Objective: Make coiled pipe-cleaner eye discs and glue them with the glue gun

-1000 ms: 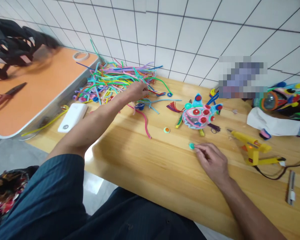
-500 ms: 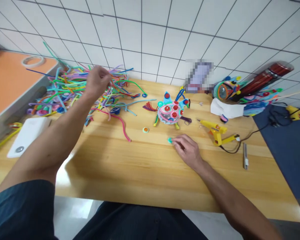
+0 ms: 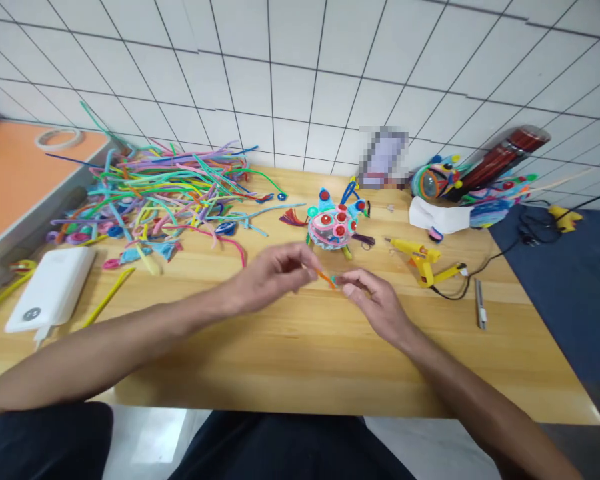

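Observation:
My left hand [image 3: 273,275] and my right hand [image 3: 375,300] meet over the middle of the wooden table [image 3: 300,353]. The left fingers pinch a short orange pipe cleaner [image 3: 325,277] whose tip reaches a small teal coil [image 3: 335,280] pinched by my right fingertips. Just behind them stands a small pipe-cleaner creature [image 3: 336,223] with red and teal discs. A big heap of coloured pipe cleaners [image 3: 165,193] lies at the back left.
A yellow glue gun [image 3: 423,260] with its cable lies right of the creature, a metal cutter [image 3: 480,303] beyond it. A white power bank [image 3: 53,287] sits at the left edge. More pipe-cleaner models [image 3: 460,187] stand back right. An orange table [image 3: 10,173] adjoins left.
My left hand left the pipe cleaner heap and came to the table's middle with an orange piece. My right hand stayed by the teal coil. The camera view swung right.

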Demonstrator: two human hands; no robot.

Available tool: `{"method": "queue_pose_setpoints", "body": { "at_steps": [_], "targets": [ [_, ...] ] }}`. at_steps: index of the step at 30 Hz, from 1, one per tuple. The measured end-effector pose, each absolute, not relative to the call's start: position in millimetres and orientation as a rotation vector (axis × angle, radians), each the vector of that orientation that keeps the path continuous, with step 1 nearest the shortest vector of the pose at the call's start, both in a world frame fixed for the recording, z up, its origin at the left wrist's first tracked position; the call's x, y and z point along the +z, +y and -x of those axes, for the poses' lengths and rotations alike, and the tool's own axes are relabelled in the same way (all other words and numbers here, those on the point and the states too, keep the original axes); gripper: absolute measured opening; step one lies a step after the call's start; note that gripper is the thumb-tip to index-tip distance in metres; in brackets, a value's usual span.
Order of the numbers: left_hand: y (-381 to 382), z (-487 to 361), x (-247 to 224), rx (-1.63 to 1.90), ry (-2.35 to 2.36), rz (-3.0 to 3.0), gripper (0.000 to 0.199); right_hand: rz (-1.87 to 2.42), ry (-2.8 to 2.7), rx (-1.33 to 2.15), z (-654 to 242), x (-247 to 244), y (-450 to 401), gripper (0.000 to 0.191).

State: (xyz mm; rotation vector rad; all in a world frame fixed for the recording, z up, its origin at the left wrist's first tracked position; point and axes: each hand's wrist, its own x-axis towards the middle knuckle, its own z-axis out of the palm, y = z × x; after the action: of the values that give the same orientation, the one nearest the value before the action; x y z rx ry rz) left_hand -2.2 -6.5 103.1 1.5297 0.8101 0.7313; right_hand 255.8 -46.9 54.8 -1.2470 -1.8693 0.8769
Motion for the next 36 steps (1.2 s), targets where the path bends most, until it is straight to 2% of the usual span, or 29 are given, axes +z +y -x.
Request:
{"method": "queue_pose_setpoints", "body": {
  "at_steps": [4,7,12,16,19,31,36],
  "targets": [
    [-26,-29,80,0.686,0.694,-1.532,0.011,1.134,-1.685,1.408,-250,63,-53,0.042],
    [-28,-39,67,0.710,0.704,-1.512,0.010,1.143,-1.606,1.516,-252,61,-54,0.041],
    [-30,-52,51,0.787,0.809,-1.281,0.030,1.287,-1.715,1.160,-262,51,-58,0.022],
    [-29,-63,41,0.673,0.784,-1.146,0.016,1.274,-1.908,0.775,-268,42,-64,0.017],
    [-31,-64,35,0.638,0.817,-1.164,0.013,1.222,-1.995,0.610,-269,38,-67,0.013],
    [-39,-58,33,0.550,0.881,-1.127,0.029,1.158,-1.989,0.467,-268,27,-70,0.013],
    [-39,-56,31,0.352,0.790,-1.169,0.021,1.042,-1.991,0.559,-268,28,-67,0.011]
  ]
}}
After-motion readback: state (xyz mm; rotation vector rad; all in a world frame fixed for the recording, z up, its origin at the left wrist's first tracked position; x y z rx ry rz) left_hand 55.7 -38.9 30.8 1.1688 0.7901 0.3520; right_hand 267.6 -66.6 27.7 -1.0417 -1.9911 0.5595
